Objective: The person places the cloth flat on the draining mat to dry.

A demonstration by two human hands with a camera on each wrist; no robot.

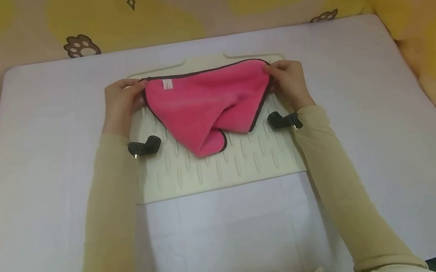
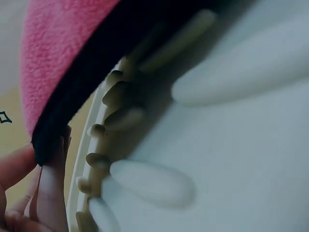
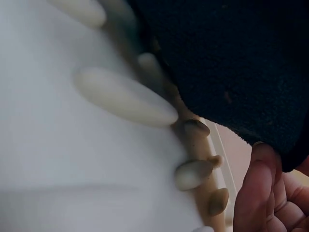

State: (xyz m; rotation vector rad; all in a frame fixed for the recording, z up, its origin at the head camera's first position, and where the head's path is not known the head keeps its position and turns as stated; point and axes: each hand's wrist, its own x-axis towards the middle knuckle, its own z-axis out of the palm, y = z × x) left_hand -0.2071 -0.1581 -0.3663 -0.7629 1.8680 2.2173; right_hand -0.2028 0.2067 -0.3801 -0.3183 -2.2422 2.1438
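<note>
A pink cloth point(image 1: 203, 96) with a dark border and a small white tag hangs stretched between both hands in the head view. Its lower part droops and folds over itself. By its upper left corner my left hand point(image 1: 121, 101) pinches it between thumb and fingers. My right hand point(image 1: 287, 79) pinches the upper right corner the same way. In the left wrist view the fingers point(image 2: 50, 188) grip the dark edge of the cloth point(image 2: 63, 53). Seen from the right wrist, the cloth's dark underside point(image 3: 231, 72) hides much of the background, and fingertips point(image 3: 263, 164) hold its corner.
Beneath the cloth lies a cream mat point(image 1: 219, 173) with raised oval ridges, on a white table point(image 1: 232, 232). A yellow patterned fabric point(image 1: 182, 9) stands behind the table and along its sides. A black wrist camera point(image 1: 145, 146) sits on the left wrist, another point(image 1: 283, 120) on the right.
</note>
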